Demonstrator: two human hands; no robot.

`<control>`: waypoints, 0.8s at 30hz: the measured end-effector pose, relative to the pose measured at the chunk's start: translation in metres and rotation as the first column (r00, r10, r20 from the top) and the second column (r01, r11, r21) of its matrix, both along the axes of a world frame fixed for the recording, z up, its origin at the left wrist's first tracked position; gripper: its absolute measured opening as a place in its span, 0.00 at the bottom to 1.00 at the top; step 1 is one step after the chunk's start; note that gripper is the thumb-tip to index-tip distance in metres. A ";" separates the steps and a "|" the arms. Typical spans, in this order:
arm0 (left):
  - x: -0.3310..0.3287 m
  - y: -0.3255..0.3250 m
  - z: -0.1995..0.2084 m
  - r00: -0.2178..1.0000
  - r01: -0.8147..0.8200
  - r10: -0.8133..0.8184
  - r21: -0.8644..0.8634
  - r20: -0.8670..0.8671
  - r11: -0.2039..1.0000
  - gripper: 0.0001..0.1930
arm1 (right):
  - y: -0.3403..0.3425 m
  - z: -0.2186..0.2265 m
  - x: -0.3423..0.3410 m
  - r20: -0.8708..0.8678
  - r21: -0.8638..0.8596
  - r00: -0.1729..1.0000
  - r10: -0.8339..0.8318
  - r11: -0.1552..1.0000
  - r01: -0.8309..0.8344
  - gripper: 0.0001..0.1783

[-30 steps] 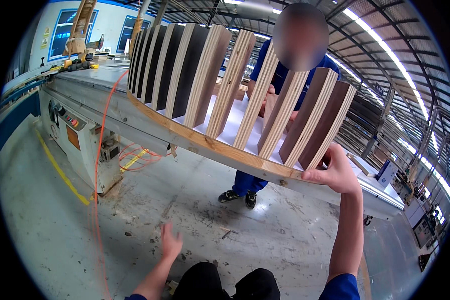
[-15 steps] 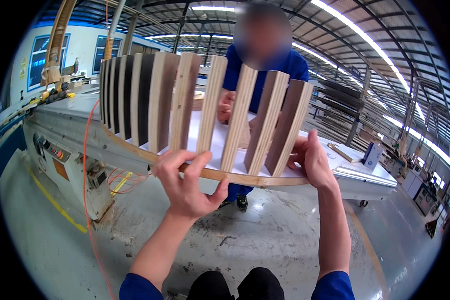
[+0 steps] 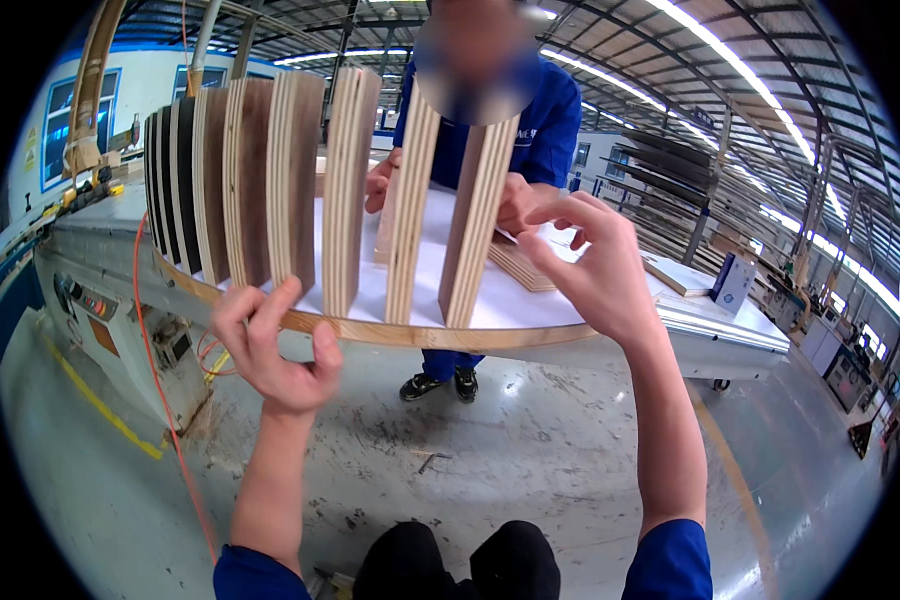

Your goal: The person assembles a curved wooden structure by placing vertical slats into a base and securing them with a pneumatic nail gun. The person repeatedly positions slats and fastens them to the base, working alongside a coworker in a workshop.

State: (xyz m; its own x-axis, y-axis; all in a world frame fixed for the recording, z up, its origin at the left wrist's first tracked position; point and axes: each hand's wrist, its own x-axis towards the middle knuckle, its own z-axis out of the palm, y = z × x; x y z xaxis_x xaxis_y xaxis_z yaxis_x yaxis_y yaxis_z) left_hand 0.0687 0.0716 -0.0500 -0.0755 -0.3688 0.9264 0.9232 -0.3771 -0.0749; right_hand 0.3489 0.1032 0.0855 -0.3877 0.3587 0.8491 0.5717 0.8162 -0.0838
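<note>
A row of upright plywood slats [image 3: 342, 195] with pale layered edges and brown or dark faces stands on a white board [image 3: 545, 315] with a curved wooden rim. My left hand [image 3: 275, 350] is at the near rim, its curled fingertips by the foot of a slat and the thumb apart, gripping nothing I can see. To the right of the end slat [image 3: 480, 220], my right hand [image 3: 600, 265] is raised over the board, thumb and fingers spread. A wooden piece [image 3: 518, 268] lies flat behind the end slat. Close by is a co-worker's hand [image 3: 515, 203].
A co-worker in blue [image 3: 555, 110] stands across the board. Beyond the right side are a small blue-and-white box [image 3: 733, 280] and a flat panel [image 3: 676, 276]. A large machine [image 3: 120, 300] is at left, with an orange hose [image 3: 155, 330] running down to the floor.
The row of slats sits farther left in view. My right hand has left the end slat and risen, fingers spreading. My left hand has moved left along the rim. The co-worker leans closer.
</note>
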 end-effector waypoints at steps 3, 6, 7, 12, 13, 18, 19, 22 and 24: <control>0.003 -0.005 -0.004 1.000 0.008 -0.007 -0.066 0.011 0.998 0.21 | 0.015 -0.010 0.011 0.171 -0.042 0.976 -0.138 0.988 0.147 0.21; 0.006 -0.003 -0.002 0.999 -0.046 0.046 -0.079 -0.009 0.996 0.20 | 0.020 -0.005 0.018 0.280 -0.267 0.954 -0.110 0.945 0.187 0.23; 0.005 -0.004 -0.004 0.998 -0.065 0.064 -0.084 -0.012 0.994 0.20 | 0.020 -0.007 0.019 0.266 -0.277 0.960 -0.085 0.947 0.161 0.21; 0.014 -0.004 -0.001 0.998 -0.061 0.062 -0.069 0.011 0.996 0.20 | 0.034 -0.001 0.050 0.084 -0.126 0.995 0.056 0.991 -0.045 0.13; 0.014 -0.005 -0.001 0.997 -0.075 0.076 -0.068 0.014 0.995 0.20 | 0.037 -0.001 0.056 0.041 -0.065 0.994 0.103 0.993 -0.101 0.12; 0.018 -0.003 -0.003 0.994 -0.094 0.098 -0.068 0.046 0.993 0.21 | 0.015 0.000 0.078 -0.120 0.119 0.988 0.097 0.989 -0.083 0.08; 0.018 -0.004 -0.004 0.993 -0.101 0.104 -0.065 0.056 0.993 0.21 | 0.016 -0.001 0.080 -0.176 0.061 0.974 0.142 0.989 -0.133 0.08; 0.020 -0.002 -0.004 0.994 -0.094 0.097 -0.065 0.049 0.993 0.20 | 0.006 0.002 0.085 -0.067 -0.011 0.986 0.153 0.988 -0.154 0.08; 0.019 -0.002 -0.004 0.996 -0.076 0.079 -0.072 0.049 0.994 0.20 | -0.001 0.007 0.082 0.053 -0.168 0.987 0.154 0.975 -0.143 0.10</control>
